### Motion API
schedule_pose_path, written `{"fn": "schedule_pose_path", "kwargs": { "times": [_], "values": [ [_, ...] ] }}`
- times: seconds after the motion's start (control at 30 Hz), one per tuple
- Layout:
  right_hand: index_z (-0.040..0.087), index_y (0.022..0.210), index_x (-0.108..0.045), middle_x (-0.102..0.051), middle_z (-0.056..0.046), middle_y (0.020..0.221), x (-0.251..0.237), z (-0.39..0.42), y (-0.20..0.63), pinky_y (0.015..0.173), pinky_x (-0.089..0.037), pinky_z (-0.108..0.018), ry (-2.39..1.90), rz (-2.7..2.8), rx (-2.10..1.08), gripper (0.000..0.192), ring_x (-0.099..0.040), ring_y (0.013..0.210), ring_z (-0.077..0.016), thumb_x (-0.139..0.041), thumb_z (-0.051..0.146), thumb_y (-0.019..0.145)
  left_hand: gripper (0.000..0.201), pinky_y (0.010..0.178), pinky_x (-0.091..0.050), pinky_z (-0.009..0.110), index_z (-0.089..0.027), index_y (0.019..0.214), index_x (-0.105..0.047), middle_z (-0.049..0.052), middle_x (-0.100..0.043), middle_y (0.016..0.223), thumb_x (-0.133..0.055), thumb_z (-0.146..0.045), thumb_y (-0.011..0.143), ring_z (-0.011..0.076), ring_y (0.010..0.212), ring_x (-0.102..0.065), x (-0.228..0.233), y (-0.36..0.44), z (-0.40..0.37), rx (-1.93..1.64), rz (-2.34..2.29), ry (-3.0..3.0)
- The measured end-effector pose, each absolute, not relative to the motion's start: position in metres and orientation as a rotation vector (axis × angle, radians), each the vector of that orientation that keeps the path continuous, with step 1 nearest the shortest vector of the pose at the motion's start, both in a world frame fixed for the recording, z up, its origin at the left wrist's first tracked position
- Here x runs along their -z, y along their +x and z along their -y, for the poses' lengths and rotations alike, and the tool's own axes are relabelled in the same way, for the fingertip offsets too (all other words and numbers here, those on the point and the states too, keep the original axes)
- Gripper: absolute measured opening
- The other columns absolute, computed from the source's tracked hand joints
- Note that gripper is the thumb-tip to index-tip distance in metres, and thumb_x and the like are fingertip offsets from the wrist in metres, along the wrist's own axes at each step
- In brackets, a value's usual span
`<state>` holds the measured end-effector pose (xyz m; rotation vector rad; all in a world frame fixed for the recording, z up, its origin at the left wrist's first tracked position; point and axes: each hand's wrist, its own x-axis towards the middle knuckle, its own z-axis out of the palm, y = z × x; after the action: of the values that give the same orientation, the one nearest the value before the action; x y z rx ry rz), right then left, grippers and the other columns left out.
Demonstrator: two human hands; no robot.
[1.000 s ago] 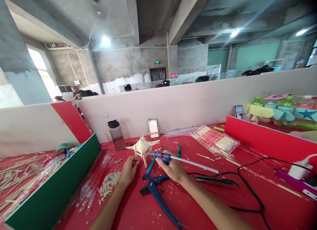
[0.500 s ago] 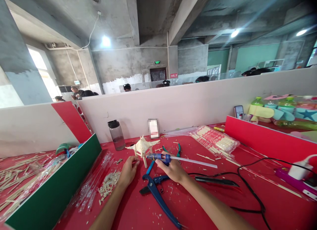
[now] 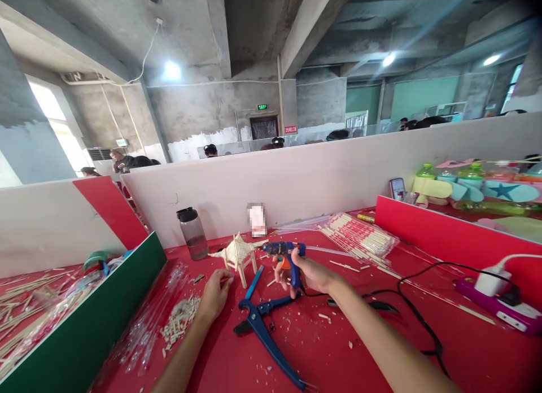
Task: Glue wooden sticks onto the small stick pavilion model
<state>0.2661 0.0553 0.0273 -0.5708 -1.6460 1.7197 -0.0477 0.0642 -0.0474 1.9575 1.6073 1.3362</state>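
Note:
My right hand (image 3: 311, 270) is wrapped around the handle of a blue glue gun (image 3: 284, 248), raised over the table with its nozzle pointing left. A clear glue stick (image 3: 324, 250) sticks out of its back. Just left of the nozzle stands a small pavilion model made of wooden sticks (image 3: 238, 252), with a pointed roof and legs. My left hand (image 3: 218, 291) rests on the table by the model's front left leg, fingers curled together; what they hold, if anything, is hidden. Between my forearms lies a blue pipe cutter (image 3: 265, 336) with its handles spread.
Stick offcuts (image 3: 182, 319) and clear plastic wrap (image 3: 146, 325) lie left, beside a green divider (image 3: 97, 319). A water bottle (image 3: 192, 235) stands behind. Bundled sticks (image 3: 364, 235), a black-handled knife (image 3: 381, 306), a black cable (image 3: 409, 302) and a purple power strip (image 3: 499, 308) are at right.
My right hand has lifted the glue gun and turned it, moving it right, away from the model's legs. My left hand stays low by the model. The head view has shifted slightly.

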Motion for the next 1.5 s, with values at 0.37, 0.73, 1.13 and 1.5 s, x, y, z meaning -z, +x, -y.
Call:
{"fn": "schedule_pose_path", "kwargs": {
  "times": [0.37,0.73,1.13,1.5],
  "values": [
    [0.021,0.102,-0.056,-0.068,-0.006,0.095,-0.029,-0.084,0.329,0.068,-0.057,-0.027,-0.713,1.378,-1.598,0.029,-0.069,0.083,-0.0171,-0.073,0.033,0.083,0.016,0.082,-0.054,0.039,-0.02,0.083,-0.066,0.007,-0.071,0.088,-0.056,-0.032,0.081,0.0245,0.085,-0.068,0.045,-0.048,-0.063,-1.329,-1.594,1.983],
    [0.017,0.097,-0.056,-0.069,-0.005,0.073,0.007,-0.121,0.331,0.048,-0.04,-0.022,-1.742,1.688,-0.827,0.009,-0.066,0.056,-0.016,-0.055,0.025,0.094,0.017,0.084,-0.054,0.039,-0.02,0.08,-0.065,0.007,-0.07,0.089,-0.054,-0.033,0.081,0.0245,0.087,-0.067,0.043,-0.046,-0.064,-1.32,-1.632,2.011],
    [0.01,0.118,-0.06,-0.062,-0.025,0.124,-0.005,-0.101,0.329,0.091,-0.045,-0.042,-1.998,1.934,-0.285,0.038,-0.06,0.118,-0.0379,-0.063,0.035,0.09,0.025,0.08,-0.056,0.036,-0.019,0.088,-0.068,0.008,-0.075,0.09,-0.053,-0.039,0.086,0.0244,0.084,-0.07,0.011,-0.063,-0.043,-1.38,-1.742,2.024],
    [0.022,0.102,-0.06,-0.067,-0.002,0.094,-0.046,-0.042,0.251,0.076,-0.048,-0.028,-0.913,2.028,-0.316,0.007,-0.064,0.083,-0.0168,-0.058,0.021,0.095,0.018,0.076,-0.053,0.027,-0.021,0.088,-0.067,0.004,-0.073,0.088,-0.056,-0.035,0.093,0.0191,0.083,-0.068,-0.042,-0.032,0.006,-1.49,-1.563,2.273]
  ]
}}
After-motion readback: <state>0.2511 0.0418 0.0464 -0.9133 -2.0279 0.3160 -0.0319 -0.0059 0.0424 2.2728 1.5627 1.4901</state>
